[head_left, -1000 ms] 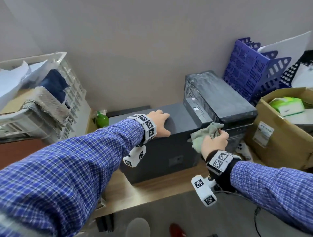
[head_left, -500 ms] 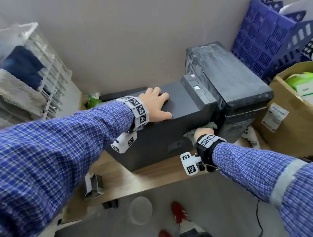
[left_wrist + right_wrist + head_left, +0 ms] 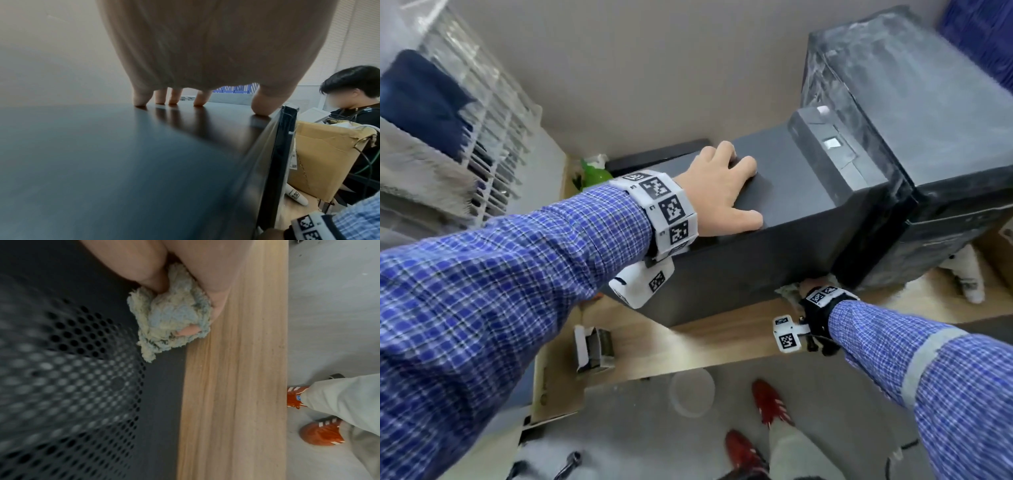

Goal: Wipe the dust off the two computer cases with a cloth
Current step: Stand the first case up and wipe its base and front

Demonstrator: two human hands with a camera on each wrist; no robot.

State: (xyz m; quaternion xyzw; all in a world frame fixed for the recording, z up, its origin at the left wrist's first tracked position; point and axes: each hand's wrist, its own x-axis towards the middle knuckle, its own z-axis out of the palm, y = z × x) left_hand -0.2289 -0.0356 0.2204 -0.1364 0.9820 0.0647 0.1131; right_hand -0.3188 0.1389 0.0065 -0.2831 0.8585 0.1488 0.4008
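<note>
right hand (image 3: 185, 272) clutching cloth (image 3: 172, 321)

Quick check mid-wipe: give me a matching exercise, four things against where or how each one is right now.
Things:
1. left hand
2. fluffy pale cloth
3. taller dusty black computer case
4. red shoes

States:
A. on the grey floor
B. bunched in the right hand, low on the perforated side
C. fingertips resting on the lower black computer case
D. grey film on top

Pairs: 1-C, 2-B, 3-D, 4-A
</note>
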